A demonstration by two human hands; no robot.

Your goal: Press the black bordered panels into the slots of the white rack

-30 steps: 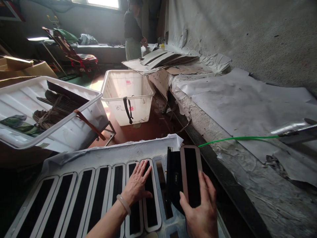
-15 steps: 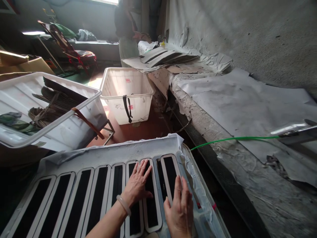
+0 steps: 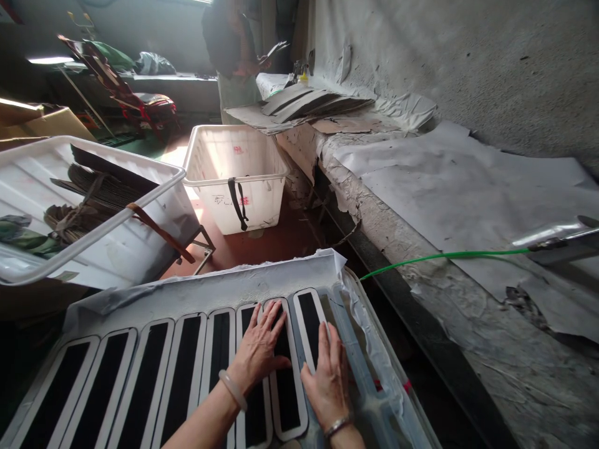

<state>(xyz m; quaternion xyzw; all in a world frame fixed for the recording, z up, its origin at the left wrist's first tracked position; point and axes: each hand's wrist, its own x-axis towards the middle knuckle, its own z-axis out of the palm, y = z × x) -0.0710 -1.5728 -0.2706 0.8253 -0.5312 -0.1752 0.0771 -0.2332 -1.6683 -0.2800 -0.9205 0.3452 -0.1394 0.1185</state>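
Long rounded strips with black middles and pale borders lie side by side in a shallow tray (image 3: 187, 277) lined with whitish sheeting. My left hand (image 3: 262, 340) rests flat with spread fingers over the tops of two neighbouring strips, one of them the second-from-right strip (image 3: 291, 399). At the row's right end, my right hand (image 3: 327, 377) grips the rightmost strip (image 3: 309, 321). Its fingers lie along the right border and its thumb is on the left side; the palm hides the strip's lower part. That strip's left border lies close beside its neighbour.
A white bin (image 3: 163, 187) holding bundled dark strips stands left, beside another white bin (image 3: 257, 209). A rough ledge (image 3: 374, 231) with paper sheets runs along the right wall. A green hose (image 3: 421, 260) crosses to the tray. A person (image 3: 234, 62) stands at the back.
My right hand has slid the rightmost strip left, closing most of the gap to its neighbour. My left hand stays in place. The person behind now holds up something thin and sheet-like.
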